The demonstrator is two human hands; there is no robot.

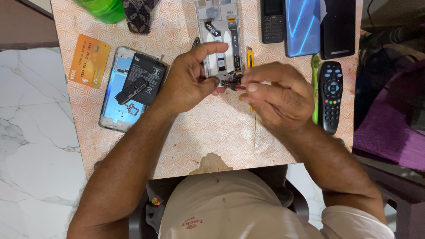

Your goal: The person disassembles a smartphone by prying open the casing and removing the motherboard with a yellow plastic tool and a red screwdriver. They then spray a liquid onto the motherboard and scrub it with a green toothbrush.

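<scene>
An opened phone frame [220,35] with its inner parts showing lies on the patterned table [208,132]. My left hand [188,79] grips the frame's lower end, thumb and fingers around its edge. My right hand [276,95] pinches a small tool with a red tip [239,88] against the bottom of the frame. A yellow-handled tool [250,57] lies just right of the frame, partly hidden under my right hand.
A phone back cover [116,95] with a black battery [145,77] on it lies at left, beside an orange card [90,61]. A keypad phone [272,21], a blue phone [302,27], a black phone [338,28], a remote [330,95] and a green bottle [102,9] ring the table.
</scene>
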